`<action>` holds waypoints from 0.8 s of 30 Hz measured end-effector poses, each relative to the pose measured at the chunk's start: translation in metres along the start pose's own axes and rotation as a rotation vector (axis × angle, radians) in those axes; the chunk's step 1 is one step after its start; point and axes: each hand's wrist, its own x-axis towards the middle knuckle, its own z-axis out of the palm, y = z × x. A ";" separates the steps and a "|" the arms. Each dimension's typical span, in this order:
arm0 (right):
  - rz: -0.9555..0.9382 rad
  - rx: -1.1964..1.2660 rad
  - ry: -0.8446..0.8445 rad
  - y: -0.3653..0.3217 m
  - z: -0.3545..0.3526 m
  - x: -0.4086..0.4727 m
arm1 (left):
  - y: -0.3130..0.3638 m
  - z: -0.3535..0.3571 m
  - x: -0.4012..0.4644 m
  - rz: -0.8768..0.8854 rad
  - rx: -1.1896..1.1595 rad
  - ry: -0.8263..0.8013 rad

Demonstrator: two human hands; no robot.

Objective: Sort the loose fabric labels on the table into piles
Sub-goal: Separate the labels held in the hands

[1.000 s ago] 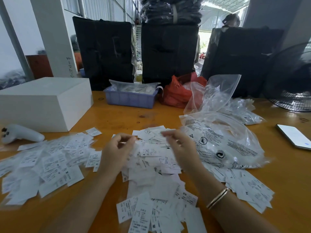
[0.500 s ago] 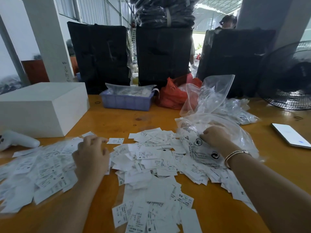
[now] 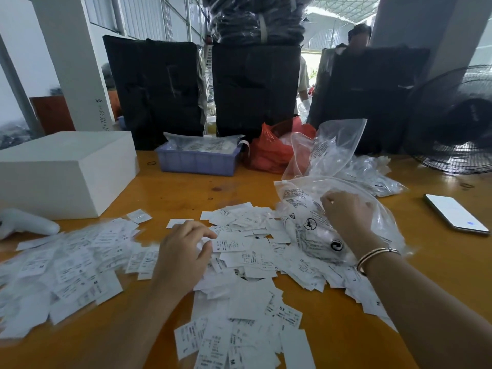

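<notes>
Clutter on the orange table (image 3: 170, 190) around the work

At ten o'clock sits a white box (image 3: 61, 171), a white handheld device (image 3: 26, 225) just below it. At twelve, a blue bin (image 3: 198, 162) beside a red bag (image 3: 271, 151). Clear plastic bags (image 3: 332, 155) lie at one o'clock, a phone (image 3: 456, 214) at three, a black fan (image 3: 458, 123) at two.

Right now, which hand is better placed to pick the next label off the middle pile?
Left. The left hand already rests on the middle pile of labels, fingers curled at one; the right hand is on the clear plastic bag.
</notes>
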 end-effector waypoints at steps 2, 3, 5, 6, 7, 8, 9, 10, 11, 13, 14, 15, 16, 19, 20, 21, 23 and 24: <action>-0.061 0.132 0.072 -0.009 -0.007 -0.006 | -0.001 0.000 -0.001 -0.017 -0.023 -0.005; -0.090 0.220 0.083 -0.017 -0.011 -0.011 | -0.001 0.000 -0.001 -0.023 -0.033 -0.006; -0.179 0.362 0.055 -0.037 -0.018 -0.023 | -0.001 0.000 0.000 -0.033 -0.067 -0.008; -0.233 0.430 0.000 -0.048 -0.021 -0.031 | 0.000 0.000 0.000 -0.046 -0.110 -0.010; -0.290 0.510 -0.082 -0.060 -0.024 -0.040 | 0.001 -0.001 0.000 -0.068 -0.175 -0.013; -0.337 0.600 -0.185 -0.072 -0.027 -0.049 | 0.002 -0.003 0.001 -0.096 -0.251 -0.028; -0.370 0.692 -0.302 -0.083 -0.027 -0.058 | 0.002 -0.004 0.002 -0.123 -0.331 -0.058; -0.389 0.767 -0.415 -0.092 -0.027 -0.067 | 0.002 -0.006 0.002 -0.144 -0.411 -0.095; -0.405 0.821 -0.501 -0.100 -0.024 -0.075 | 0.002 -0.007 0.002 -0.166 -0.485 -0.131; -0.430 0.882 -0.590 -0.111 -0.016 -0.088 | 0.002 -0.008 0.002 -0.204 -0.590 -0.191; -0.434 0.901 -0.608 -0.114 -0.011 -0.092 | 0.002 -0.009 0.002 -0.213 -0.620 -0.208; -0.432 0.918 -0.617 -0.117 -0.007 -0.096 | 0.003 -0.009 0.002 -0.216 -0.639 -0.215; -0.422 0.940 -0.621 -0.118 -0.003 -0.099 | 0.004 -0.009 0.003 -0.222 -0.649 -0.217; -0.386 1.005 -0.593 -0.118 0.006 -0.102 | 0.004 -0.007 0.002 -0.251 -0.633 -0.215; -0.361 1.032 -0.585 -0.118 0.009 -0.102 | 0.003 -0.006 0.002 -0.258 -0.609 -0.209; -0.322 1.057 -0.571 -0.117 0.011 -0.103 | 0.002 -0.005 0.003 -0.267 -0.585 -0.192; -0.265 1.020 -0.499 -0.115 0.016 -0.103 | -0.001 -0.004 0.002 -0.301 -0.564 -0.147; -0.277 0.914 -0.452 -0.113 0.019 -0.102 | -0.002 -0.004 0.002 -0.339 -0.597 -0.123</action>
